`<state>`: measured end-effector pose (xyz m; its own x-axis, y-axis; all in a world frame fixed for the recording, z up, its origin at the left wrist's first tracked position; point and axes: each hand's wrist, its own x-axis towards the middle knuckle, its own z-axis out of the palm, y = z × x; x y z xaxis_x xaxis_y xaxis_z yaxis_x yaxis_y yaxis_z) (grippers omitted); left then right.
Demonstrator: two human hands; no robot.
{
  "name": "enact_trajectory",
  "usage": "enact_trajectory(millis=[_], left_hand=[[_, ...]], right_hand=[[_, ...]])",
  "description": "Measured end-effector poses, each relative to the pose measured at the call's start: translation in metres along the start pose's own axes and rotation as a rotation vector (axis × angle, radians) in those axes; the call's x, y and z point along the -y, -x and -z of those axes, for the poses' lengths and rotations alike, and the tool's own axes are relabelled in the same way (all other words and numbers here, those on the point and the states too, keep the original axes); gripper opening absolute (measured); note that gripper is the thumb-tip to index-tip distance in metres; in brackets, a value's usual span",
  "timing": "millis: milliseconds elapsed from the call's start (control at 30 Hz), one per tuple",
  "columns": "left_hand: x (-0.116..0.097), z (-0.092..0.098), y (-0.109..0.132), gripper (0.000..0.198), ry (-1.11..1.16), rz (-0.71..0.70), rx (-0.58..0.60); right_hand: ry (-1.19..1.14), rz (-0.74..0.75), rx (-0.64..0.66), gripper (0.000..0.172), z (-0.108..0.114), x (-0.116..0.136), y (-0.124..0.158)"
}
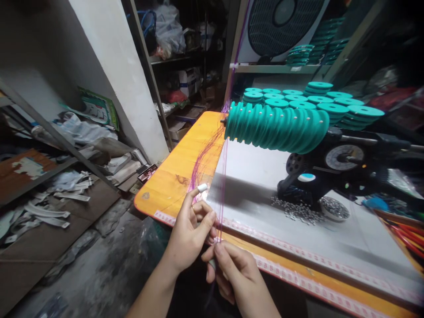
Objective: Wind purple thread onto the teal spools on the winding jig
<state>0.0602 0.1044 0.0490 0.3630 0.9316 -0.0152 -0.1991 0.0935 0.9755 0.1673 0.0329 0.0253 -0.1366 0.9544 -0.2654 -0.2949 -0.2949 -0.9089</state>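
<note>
My left hand [192,227] and my right hand [232,269] meet at the front edge of an orange table [175,176]. Both pinch a bundle of thin purple threads [224,176]. The left index finger wears a white tip cover. The threads run up and away to a row of teal spools [276,126] mounted side by side on a black winding machine [331,168]. More purple strands [203,154] curve loosely over the orange surface to the left.
Stacks of teal spools [311,99] stand behind the machine and on a shelf. Small metal bits [298,210] lie on the grey sheet. A measuring tape strip [298,254] runs along the table edge. Cluttered shelves and floor scraps fill the left.
</note>
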Motion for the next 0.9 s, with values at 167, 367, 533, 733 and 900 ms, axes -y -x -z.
enact_trajectory(millis=[167, 367, 533, 733, 900], left_hand=[[-0.0005, 0.0005, -0.0016, 0.048, -0.032, -0.010, -0.008], [-0.0022, 0.0002, -0.0028, 0.048, -0.043, 0.015, 0.010], [-0.0050, -0.0006, -0.0021, 0.051, -0.062, 0.014, 0.022], [0.0002, -0.0007, -0.0024, 0.050, -0.076, -0.006, -0.012], [-0.0006, -0.0011, -0.0022, 0.051, -0.079, 0.009, -0.030]], right_hand=[[-0.002, 0.003, 0.001, 0.048, 0.0003, 0.0011, -0.0019], [0.008, -0.014, -0.010, 0.046, 0.0000, 0.0019, -0.0002], [0.011, -0.002, 0.000, 0.048, -0.0009, 0.0021, -0.0008], [0.021, 0.001, -0.005, 0.048, -0.0008, 0.0023, -0.0008], [0.018, -0.009, -0.008, 0.048, -0.0001, 0.0016, -0.0001]])
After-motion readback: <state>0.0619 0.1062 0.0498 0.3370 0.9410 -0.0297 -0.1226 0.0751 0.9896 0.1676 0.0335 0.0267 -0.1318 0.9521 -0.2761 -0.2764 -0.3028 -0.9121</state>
